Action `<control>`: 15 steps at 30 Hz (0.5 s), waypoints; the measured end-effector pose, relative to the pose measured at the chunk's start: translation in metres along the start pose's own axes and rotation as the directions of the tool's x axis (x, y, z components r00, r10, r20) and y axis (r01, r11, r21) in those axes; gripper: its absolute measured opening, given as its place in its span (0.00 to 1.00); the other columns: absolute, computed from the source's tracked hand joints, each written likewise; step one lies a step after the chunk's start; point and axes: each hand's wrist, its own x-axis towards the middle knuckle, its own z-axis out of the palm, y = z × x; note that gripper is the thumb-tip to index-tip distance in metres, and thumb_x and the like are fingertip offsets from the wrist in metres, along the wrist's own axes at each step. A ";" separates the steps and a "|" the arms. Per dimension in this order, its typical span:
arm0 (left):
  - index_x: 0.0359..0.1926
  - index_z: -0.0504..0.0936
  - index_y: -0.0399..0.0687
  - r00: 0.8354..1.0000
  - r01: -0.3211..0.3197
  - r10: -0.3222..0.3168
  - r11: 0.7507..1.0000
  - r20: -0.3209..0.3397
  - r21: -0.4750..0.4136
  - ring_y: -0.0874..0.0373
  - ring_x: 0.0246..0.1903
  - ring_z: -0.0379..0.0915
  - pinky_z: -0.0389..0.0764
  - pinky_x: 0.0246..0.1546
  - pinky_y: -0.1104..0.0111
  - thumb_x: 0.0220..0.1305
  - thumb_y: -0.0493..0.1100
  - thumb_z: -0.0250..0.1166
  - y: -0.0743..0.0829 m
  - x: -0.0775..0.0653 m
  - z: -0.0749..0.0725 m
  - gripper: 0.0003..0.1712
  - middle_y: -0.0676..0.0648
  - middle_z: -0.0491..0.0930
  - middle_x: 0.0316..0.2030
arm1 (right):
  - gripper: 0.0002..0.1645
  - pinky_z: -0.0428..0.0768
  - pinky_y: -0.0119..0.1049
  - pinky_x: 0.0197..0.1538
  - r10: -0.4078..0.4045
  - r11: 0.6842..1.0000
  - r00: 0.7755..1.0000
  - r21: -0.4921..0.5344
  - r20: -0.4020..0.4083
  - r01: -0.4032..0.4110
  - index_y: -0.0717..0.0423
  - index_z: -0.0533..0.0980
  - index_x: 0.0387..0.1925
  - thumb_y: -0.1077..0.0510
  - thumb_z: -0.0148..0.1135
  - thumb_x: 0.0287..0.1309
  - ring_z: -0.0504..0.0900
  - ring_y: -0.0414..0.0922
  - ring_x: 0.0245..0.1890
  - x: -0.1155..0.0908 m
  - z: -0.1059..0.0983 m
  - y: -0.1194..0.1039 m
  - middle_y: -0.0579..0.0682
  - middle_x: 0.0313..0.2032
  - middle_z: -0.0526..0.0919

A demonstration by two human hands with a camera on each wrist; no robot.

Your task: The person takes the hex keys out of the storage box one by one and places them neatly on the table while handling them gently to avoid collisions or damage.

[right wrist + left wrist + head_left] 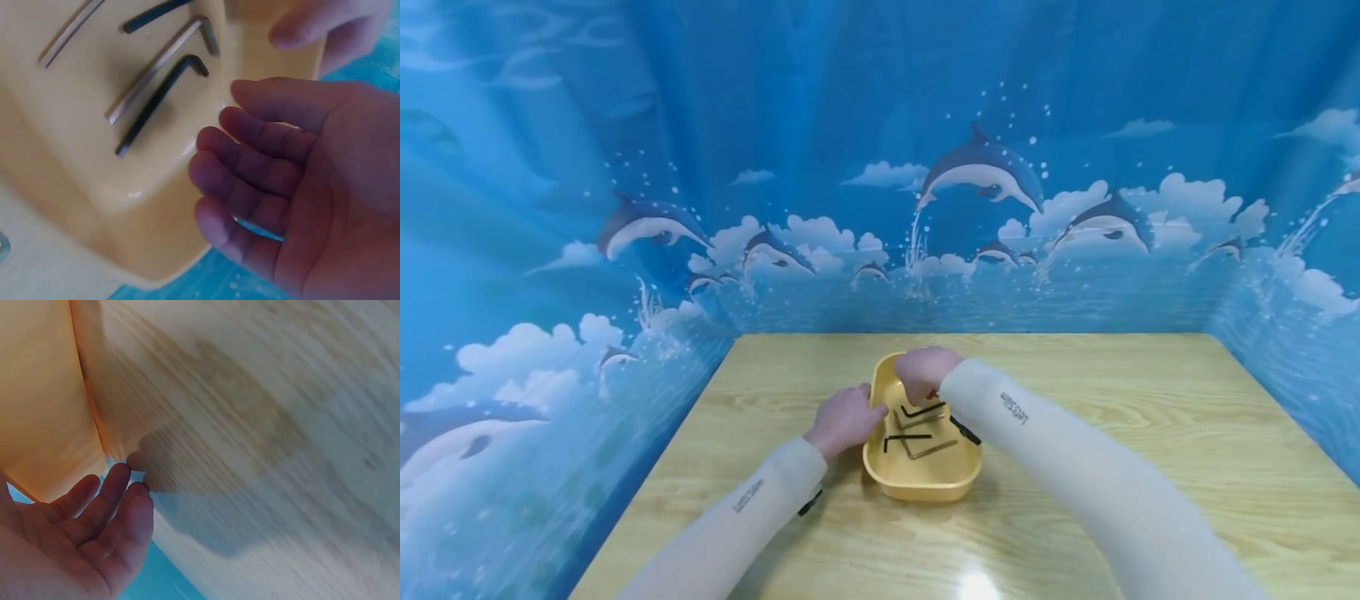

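Note:
A yellow plastic tray [921, 492] stands on the table, with several L-shaped hex keys lying on its floor. Some are black, like this hex key [159, 106], and others silver, like this hex key [153, 72]. My left hand [844, 419] holds the tray's left side, thumb over the rim. In the left wrist view its fingers [115, 500] are bent along the outside wall. Over the far end of the tray is my right hand [925, 371]. The right wrist view shows its fingers [240, 159] loosely curled, with nothing visible in them.
The tray is on a light wood-grain table [1150, 417]. A blue curtain [850, 125] printed with dolphins and clouds surrounds the table at the back and sides. Long pale sleeves [1037, 433] cover both arms. A small greyish object [4, 247] shows at the right wrist view's left edge, its kind unclear.

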 end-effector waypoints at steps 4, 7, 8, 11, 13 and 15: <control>0.53 0.79 0.39 1.000 -0.001 0.001 1.000 0.004 0.007 0.51 0.32 0.77 0.79 0.36 0.56 0.71 0.57 0.54 -0.003 0.000 -0.001 0.27 0.42 0.82 0.36 | 0.22 0.57 0.33 0.18 -0.019 0.994 1.000 -0.110 0.010 0.020 0.47 0.67 0.13 0.74 0.52 0.52 0.54 0.40 0.13 0.009 0.006 -0.006 0.45 0.13 0.62; 0.55 0.78 0.39 1.000 0.018 -0.018 1.000 0.011 -0.019 0.52 0.30 0.76 0.79 0.35 0.57 0.71 0.57 0.55 -0.004 0.000 -0.001 0.27 0.43 0.81 0.35 | 0.21 0.61 0.32 0.19 -0.029 0.989 0.999 -0.148 -0.019 0.026 0.47 0.69 0.14 0.72 0.56 0.55 0.59 0.39 0.15 0.014 0.010 -0.010 0.45 0.16 0.66; 0.56 0.78 0.38 1.000 0.027 -0.026 0.999 0.014 -0.031 0.52 0.30 0.76 0.79 0.34 0.58 0.71 0.57 0.55 -0.004 -0.001 -0.001 0.28 0.43 0.82 0.36 | 0.20 0.63 0.32 0.19 -0.030 0.988 0.999 -0.150 -0.030 0.025 0.47 0.70 0.16 0.71 0.57 0.56 0.61 0.39 0.15 0.016 0.011 -0.012 0.44 0.17 0.68; 0.60 0.76 0.37 1.000 0.028 -0.028 0.999 0.015 -0.042 0.52 0.33 0.78 0.81 0.38 0.57 0.71 0.57 0.55 -0.004 -0.003 0.000 0.30 0.42 0.83 0.40 | 0.16 0.66 0.32 0.22 -0.026 0.985 0.998 -0.173 -0.049 0.017 0.48 0.73 0.20 0.69 0.60 0.58 0.65 0.40 0.19 0.017 0.015 -0.014 0.45 0.21 0.72; 0.61 0.76 0.37 1.000 0.016 -0.015 0.999 0.014 -0.047 0.52 0.34 0.79 0.82 0.40 0.57 0.71 0.57 0.55 -0.003 -0.004 0.001 0.31 0.41 0.84 0.41 | 0.15 0.66 0.32 0.23 -0.011 0.984 0.998 -0.177 -0.055 0.001 0.48 0.73 0.23 0.69 0.61 0.59 0.66 0.40 0.21 0.016 0.018 -0.016 0.45 0.24 0.73; 0.59 0.77 0.37 1.000 -0.003 0.004 0.999 0.010 -0.050 0.52 0.33 0.79 0.82 0.39 0.57 0.71 0.57 0.56 -0.004 -0.004 0.001 0.30 0.41 0.84 0.40 | 0.14 0.66 0.33 0.23 0.009 0.983 0.999 -0.183 -0.052 -0.018 0.48 0.74 0.25 0.69 0.61 0.59 0.67 0.40 0.21 0.016 0.021 -0.017 0.45 0.26 0.75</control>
